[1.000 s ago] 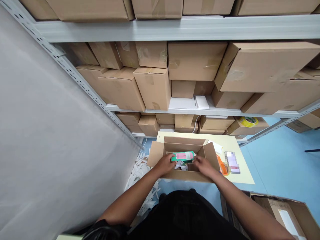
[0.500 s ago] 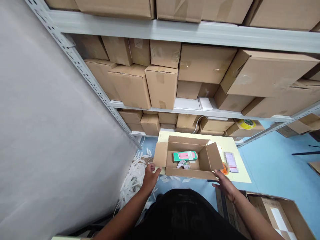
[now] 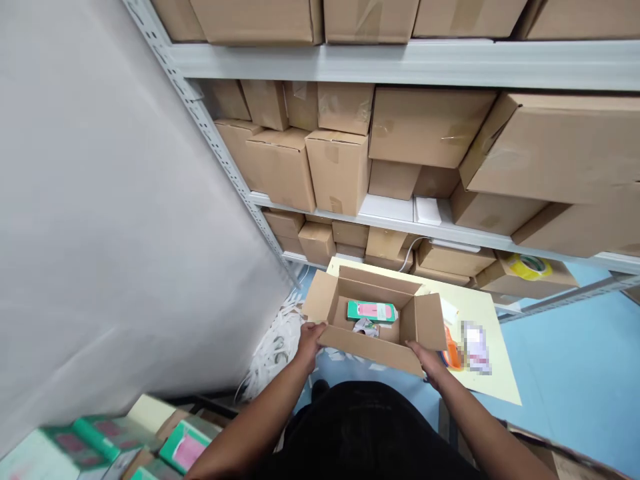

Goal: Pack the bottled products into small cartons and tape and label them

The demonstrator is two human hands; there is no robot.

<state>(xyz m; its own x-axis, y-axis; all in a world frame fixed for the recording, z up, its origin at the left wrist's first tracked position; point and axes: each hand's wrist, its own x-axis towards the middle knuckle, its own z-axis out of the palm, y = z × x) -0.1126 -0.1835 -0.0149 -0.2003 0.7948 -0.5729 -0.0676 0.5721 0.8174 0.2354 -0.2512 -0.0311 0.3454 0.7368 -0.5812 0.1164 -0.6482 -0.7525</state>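
An open cardboard box (image 3: 370, 344) with its flaps spread sits between my hands at the near side of a pale yellow table. Inside it lie a green and pink carton (image 3: 372, 311) and a crumpled piece of printed paper (image 3: 365, 327). My left hand (image 3: 311, 337) grips the box at its near left corner, thumb over the edge. At the near right, my right hand (image 3: 426, 359) grips the box with the thumb on its rim. The fingers of both hands are partly hidden under the cardboard.
On the pale yellow table (image 3: 495, 360) are an orange tape dispenser (image 3: 453, 350) and a blurred-out lilac item (image 3: 476, 347). Shelves (image 3: 390, 208) full of cardboard boxes stand ahead. White strips (image 3: 275, 340) litter the floor. Green and pink cartons (image 3: 185, 445) lie at lower left.
My hands have closed on the box, which now tilts at an angle and overhangs the table's near side. The view has turned left, bringing green cartons in at lower left.
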